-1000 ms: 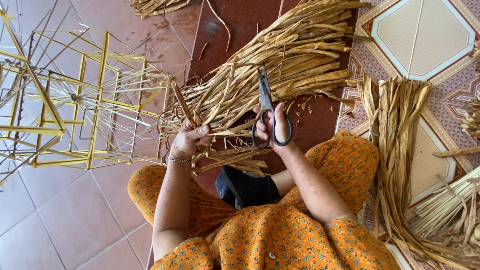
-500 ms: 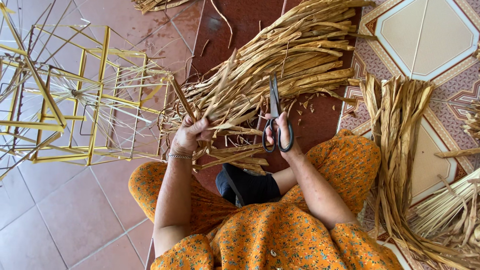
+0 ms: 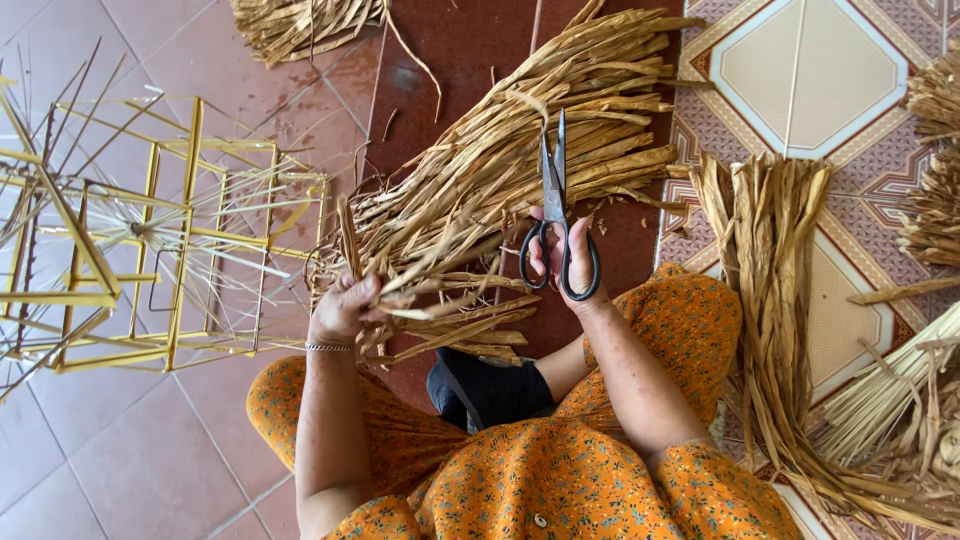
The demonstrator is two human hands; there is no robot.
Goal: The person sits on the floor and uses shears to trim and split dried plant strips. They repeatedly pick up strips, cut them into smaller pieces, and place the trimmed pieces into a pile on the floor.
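left hand (image 3: 345, 305): closed around the near ends of the dried leaf bundle (image 3: 500, 190), a thin bracelet (image 3: 329, 347) on its wrist.
right hand (image 3: 563, 258): fingers threaded through the black loops of the scissors (image 3: 556, 215), gripping them.
scissors: blades nearly together, pointing away from the person, lying over the middle of the bundle.
dried leaf bundle: straw-coloured strips fanning from the left hand up and away across the red-brown floor (image 3: 460, 50); its gathered end sits in the left hand, and the right hand is just beside that end.
yellow frame (image 3: 170, 240): a wire rack left of the bundle, close to the left hand.
second sheaf (image 3: 770, 260): loose strips right of the bundle, past the right hand, on patterned tiles (image 3: 800, 70).
lap: orange flowered cloth (image 3: 560, 480) below the bundle.
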